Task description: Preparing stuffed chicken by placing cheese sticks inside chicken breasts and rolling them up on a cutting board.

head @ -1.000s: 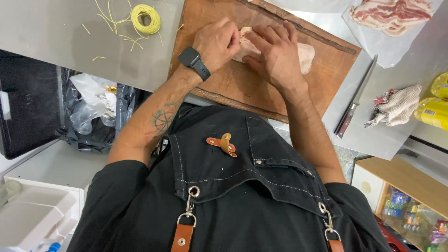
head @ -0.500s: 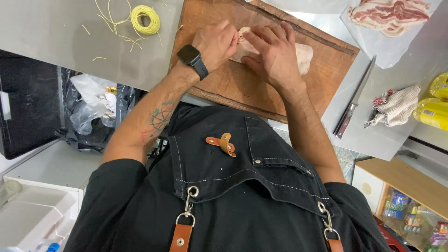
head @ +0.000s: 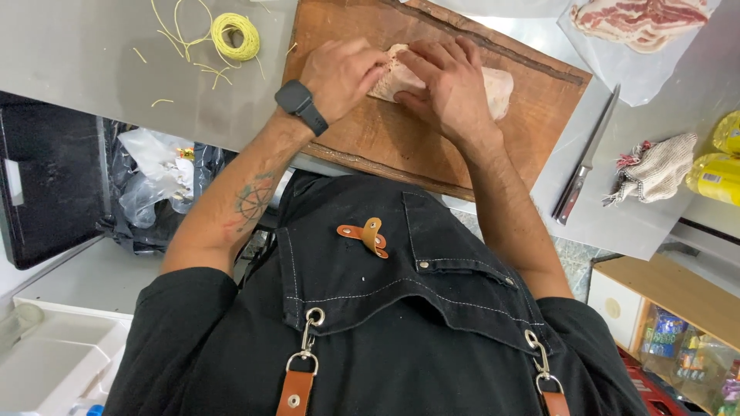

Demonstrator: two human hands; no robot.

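pressing down on a pale roll of meat, both hands work at the middle of a brown wooden board. the left hand, with a black watch on its wrist, curls its fingers against the left end of the meat, knuckles up; whether it pinches anything there is hidden by the hand itself. the right hand lies flat over the meat's middle, fingers spread and pointing left, palm pressed onto it, so only the right end of the roll and a small pink bit between the hands show. the meat lies lengthways across the far half of the board, touching the wood. the board sits on a grey steel counter, its near edge at the counter's edge, just above the person's black apron. left of the board lie a small coil of yellow twine and loose cut strands. right of the board a long knife lies on the counter, blade pointing away, and beside it a crumpled cloth. at the far right corner, streaky bacon rests on a clear sheet, well apart from the hands.
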